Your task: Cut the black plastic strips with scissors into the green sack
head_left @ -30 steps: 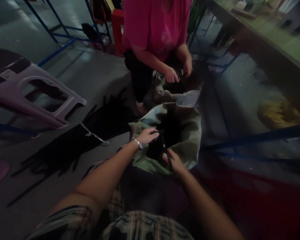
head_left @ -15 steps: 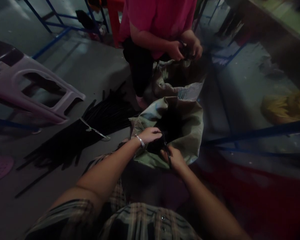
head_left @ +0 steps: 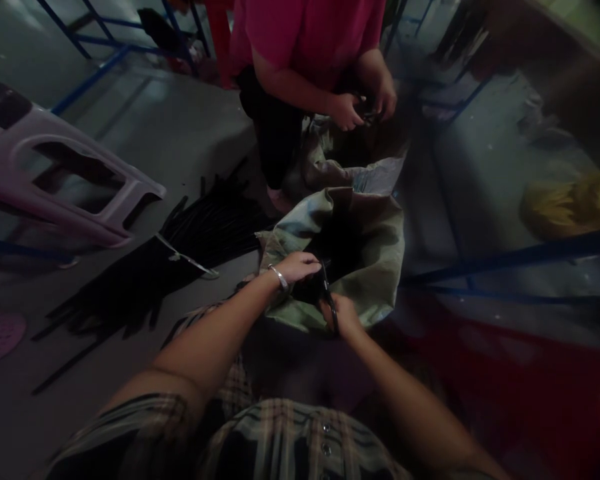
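Observation:
Over the mouth of an open woven sack (head_left: 380,267), my right hand (head_left: 344,317) is closed on black-handled scissors (head_left: 327,287), whose blades point up toward my left hand. My left hand (head_left: 301,267), with a silver bracelet at the wrist, has its fingers pinched together beside the blade tips. What it pinches is too dark and small to name. Dark contents fill the inside of the sack, and their shape cannot be made out.
Left of the sack, a tied bundle of long black strips (head_left: 145,273) lies on the floor near a plastic stool (head_left: 75,167). Across from me, a person in a pink shirt (head_left: 310,40) works over a second sack (head_left: 380,175). Blue metal bars (head_left: 520,259) run at right.
The whole view has shifted slightly. The scissors' blades now show more clearly near my left fingertips. The other person's hands have moved a little over the second sack.

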